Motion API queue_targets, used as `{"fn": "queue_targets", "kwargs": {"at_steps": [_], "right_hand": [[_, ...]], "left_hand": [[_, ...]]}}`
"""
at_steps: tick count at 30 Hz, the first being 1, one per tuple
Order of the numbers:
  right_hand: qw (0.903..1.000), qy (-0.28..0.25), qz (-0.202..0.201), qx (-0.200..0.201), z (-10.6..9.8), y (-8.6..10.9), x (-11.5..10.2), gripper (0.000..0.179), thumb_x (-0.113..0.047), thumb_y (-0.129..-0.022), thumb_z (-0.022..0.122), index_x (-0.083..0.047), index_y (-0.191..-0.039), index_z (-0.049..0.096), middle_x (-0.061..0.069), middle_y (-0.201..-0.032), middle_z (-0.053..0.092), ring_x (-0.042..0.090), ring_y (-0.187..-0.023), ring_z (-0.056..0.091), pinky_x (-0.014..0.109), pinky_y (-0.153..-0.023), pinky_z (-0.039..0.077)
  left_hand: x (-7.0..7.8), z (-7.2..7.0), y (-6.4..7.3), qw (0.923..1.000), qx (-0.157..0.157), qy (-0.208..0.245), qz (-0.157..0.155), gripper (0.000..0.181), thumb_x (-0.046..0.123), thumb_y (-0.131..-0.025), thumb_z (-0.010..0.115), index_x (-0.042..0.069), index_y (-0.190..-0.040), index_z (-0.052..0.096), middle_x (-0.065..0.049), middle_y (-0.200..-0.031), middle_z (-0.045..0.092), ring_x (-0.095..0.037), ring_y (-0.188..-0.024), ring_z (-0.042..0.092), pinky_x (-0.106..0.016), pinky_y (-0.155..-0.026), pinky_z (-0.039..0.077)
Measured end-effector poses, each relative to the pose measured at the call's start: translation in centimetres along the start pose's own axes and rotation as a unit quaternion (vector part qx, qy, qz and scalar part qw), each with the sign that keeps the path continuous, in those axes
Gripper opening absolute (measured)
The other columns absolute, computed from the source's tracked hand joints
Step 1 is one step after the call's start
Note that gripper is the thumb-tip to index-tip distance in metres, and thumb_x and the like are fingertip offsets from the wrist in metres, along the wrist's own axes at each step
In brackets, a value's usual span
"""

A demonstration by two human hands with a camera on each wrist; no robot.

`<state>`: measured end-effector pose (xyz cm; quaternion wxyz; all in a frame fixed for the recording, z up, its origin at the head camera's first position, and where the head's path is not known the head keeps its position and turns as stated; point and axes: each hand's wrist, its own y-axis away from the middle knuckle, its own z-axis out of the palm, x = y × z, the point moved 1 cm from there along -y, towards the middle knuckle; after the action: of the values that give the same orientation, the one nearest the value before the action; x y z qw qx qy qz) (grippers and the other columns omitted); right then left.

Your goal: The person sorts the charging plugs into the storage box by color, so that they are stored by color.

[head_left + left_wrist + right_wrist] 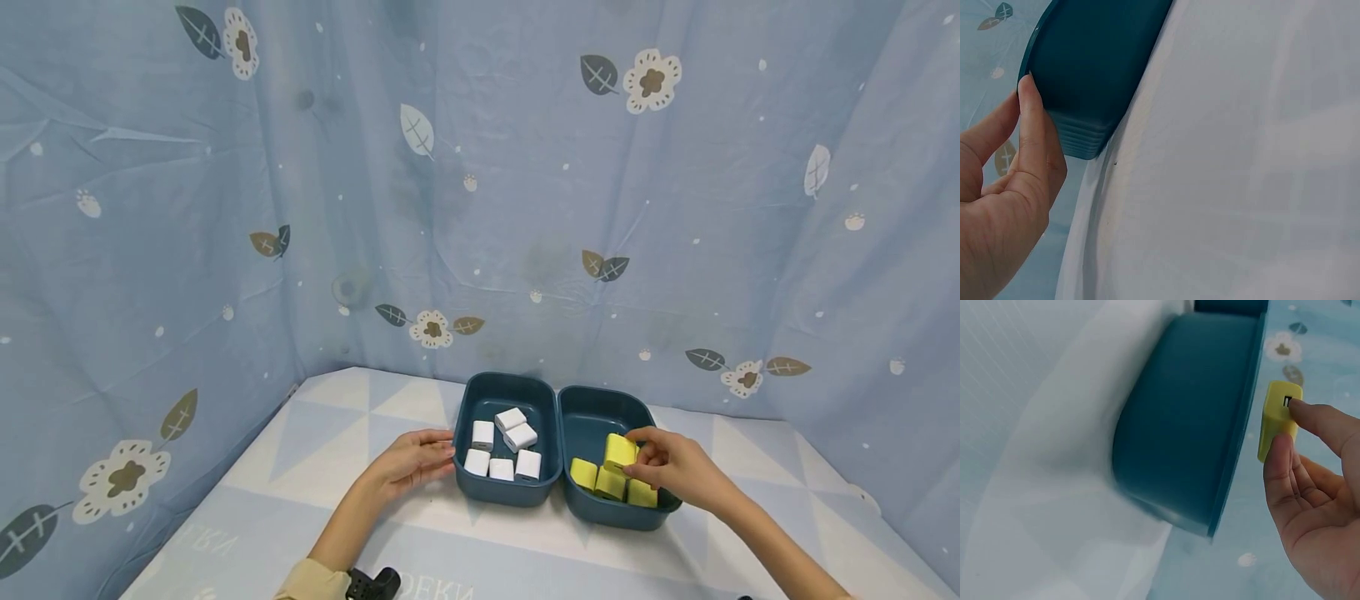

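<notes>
My right hand [671,467] pinches a yellow USB charger block [619,452] between thumb and fingers, over the right-hand blue bin [596,412]. In the right wrist view a port shows on the end of this block [1282,412], which is above the bin's rim. Several more yellow blocks [610,483] lie in that bin, partly hidden by the hand and the held one. My left hand [412,461] touches the outer left side of the other blue bin [498,385] with its fingertips, right at the rim. Inside this bin lie several white charger blocks [483,435].
Both bins stand side by side on a table with a white and pale-blue triangle-patterned cloth [397,429]. A blue curtain [510,208] with flowers and leaves hangs close behind them and along the left. A black wrist strap [371,583] shows at the left sleeve.
</notes>
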<state>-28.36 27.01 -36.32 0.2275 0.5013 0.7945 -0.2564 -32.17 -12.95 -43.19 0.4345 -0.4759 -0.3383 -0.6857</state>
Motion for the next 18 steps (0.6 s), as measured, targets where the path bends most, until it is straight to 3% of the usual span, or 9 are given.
{"fn": "queue_targets", "kwargs": {"at_steps": [9, 18], "right_hand": [[0.9997, 0.009, 0.020, 0.008, 0.5, -2.3, 1.3, 0.051, -0.023, -0.083, 0.070, 0.003, -0.123, 0.052, 0.002, -0.075, 0.058, 0.027, -0.061, 0.058, 0.035, -0.053, 0.053], [0.9983, 0.008, 0.055, 0.020, 1.3, -3.9, 1.6, 0.048, -0.017, -0.082, 0.072, 0.004, -0.121, 0.053, 0.003, -0.071, 0.056, 0.024, -0.059, 0.057, 0.035, -0.052, 0.052]], "left_hand": [[0.0, 0.1, 0.1, 1.0000, -0.001, -0.001, -0.001, 0.048, -0.003, -0.089, 0.056, -0.015, -0.131, 0.035, -0.015, -0.104, 0.058, -0.019, -0.089, 0.063, -0.032, -0.083, 0.053], [0.0, 0.0, 0.0, 1.0000, -0.002, 0.000, 0.001, 0.048, -0.004, -0.089, 0.056, -0.015, -0.130, 0.035, -0.015, -0.102, 0.058, -0.020, -0.090, 0.062, -0.033, -0.084, 0.053]]}}
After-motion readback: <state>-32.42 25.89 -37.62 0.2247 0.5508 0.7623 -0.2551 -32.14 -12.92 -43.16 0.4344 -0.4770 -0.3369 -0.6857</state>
